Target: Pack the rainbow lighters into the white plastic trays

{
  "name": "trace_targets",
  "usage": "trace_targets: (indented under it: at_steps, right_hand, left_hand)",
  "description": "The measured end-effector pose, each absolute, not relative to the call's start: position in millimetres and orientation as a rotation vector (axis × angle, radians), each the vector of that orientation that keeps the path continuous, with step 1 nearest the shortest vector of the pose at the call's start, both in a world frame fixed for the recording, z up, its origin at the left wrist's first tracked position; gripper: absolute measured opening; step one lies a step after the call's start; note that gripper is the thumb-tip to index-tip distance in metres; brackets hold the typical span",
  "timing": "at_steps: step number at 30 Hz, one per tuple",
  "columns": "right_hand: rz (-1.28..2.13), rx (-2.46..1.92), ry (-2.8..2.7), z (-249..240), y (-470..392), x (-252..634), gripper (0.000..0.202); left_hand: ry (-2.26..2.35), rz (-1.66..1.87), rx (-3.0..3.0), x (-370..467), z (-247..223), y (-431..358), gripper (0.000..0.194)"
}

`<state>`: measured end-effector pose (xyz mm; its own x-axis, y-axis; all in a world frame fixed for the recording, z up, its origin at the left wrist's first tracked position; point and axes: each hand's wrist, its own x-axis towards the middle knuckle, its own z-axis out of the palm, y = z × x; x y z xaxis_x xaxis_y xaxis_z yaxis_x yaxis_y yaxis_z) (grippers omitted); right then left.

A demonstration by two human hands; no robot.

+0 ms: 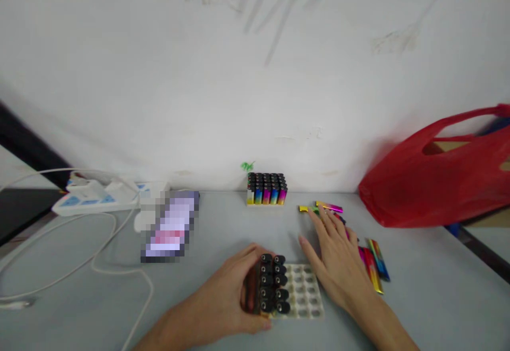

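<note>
On the near part of the table lies a white plastic tray [306,292] with rows of round-edged holes. Black-topped lighters [281,280] stand upright in its two left columns; the other columns hold none. My left hand [223,292] wraps round the tray's left end, thumb at the near corner and fingers at the far side, against the lighters. To the right, my right hand [338,250] reaches over a loose group of shiny coloured lighters [372,268], fingers stretched out and slightly spread. Its palm hides part of the group. A pink and yellow lighter [329,206] lies just beyond the fingertips.
A filled block of upright lighters [266,189] stands by the wall. At the left are a phone [171,226], a white power strip [99,199] and a looping white cable [145,274]. A red bag [434,181] sits at the back right.
</note>
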<state>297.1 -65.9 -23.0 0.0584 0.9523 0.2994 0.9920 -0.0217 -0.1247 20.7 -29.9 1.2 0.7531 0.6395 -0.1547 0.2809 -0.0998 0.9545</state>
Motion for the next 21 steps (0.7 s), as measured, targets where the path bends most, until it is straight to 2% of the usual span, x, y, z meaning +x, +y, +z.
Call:
trace_targets:
  at_steps: [6,13,16,21]
  right_hand:
    - [-0.179,-1.948,-2.05,-25,-62,306,0.061]
    - [-0.187,-1.766,-2.095,-19,-60,304,0.038]
    - [-0.165,-1.7,-2.106,-19,-60,301,0.034]
    - [-0.099,-1.688,-2.105,-21,-60,299,0.022]
  left_hand:
    - [0.664,0.42,1.55,21,-8,-34,0.101]
    - [0.875,0.51,1.56,31,-15,-46,0.119]
    - [0.935,0.522,1.563,34,-15,-47,0.111]
    - [0.879,0.513,1.635,35,-10,-44,0.077]
